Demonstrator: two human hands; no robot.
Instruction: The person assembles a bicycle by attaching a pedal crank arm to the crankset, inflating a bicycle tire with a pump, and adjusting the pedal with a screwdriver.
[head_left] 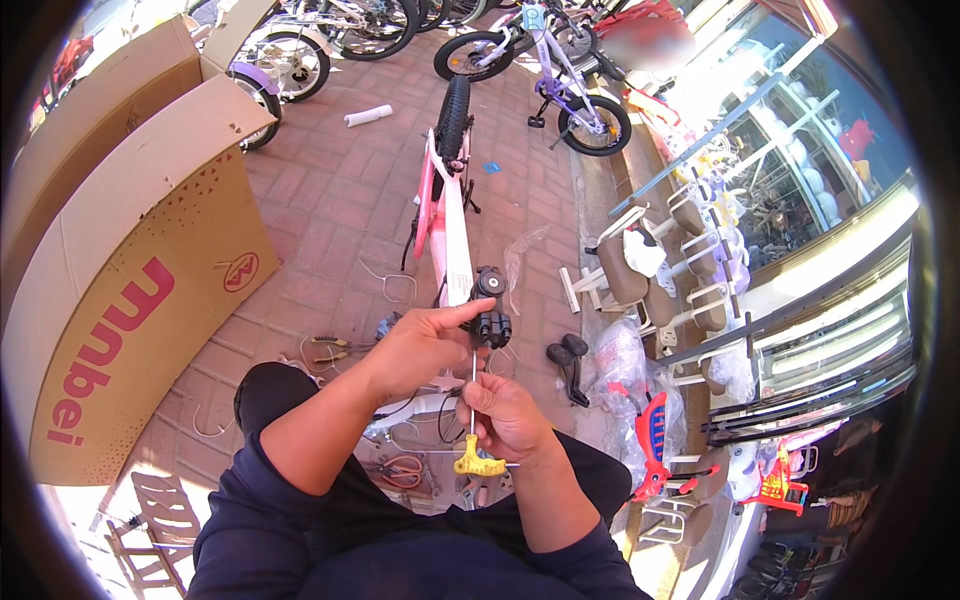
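A pink and white bicycle frame point(454, 235) stands in front of me, its rear tyre point(455, 110) pointing away. At its near end sits a black handlebar stem point(493, 325) with a clamp. My left hand point(420, 348) is closed at the stem's left side, index finger laid across it; its other fingertips are partly hidden. Below it, my right hand point(508, 412) pinches the thin shaft of a T-handle hex key point(480, 458) with a yellow grip. The shaft runs up to the stem's clamp; whether its tip sits in a bolt is hidden.
A big open cardboard box point(150, 300) stands at left. Pliers point(402, 471) and other tools lie on the brick paving between my legs. Black pedal cranks point(568, 368), plastic-wrapped parts and a red-blue toy point(655, 445) lie at right. Other bicycles point(560, 85) stand farther back.
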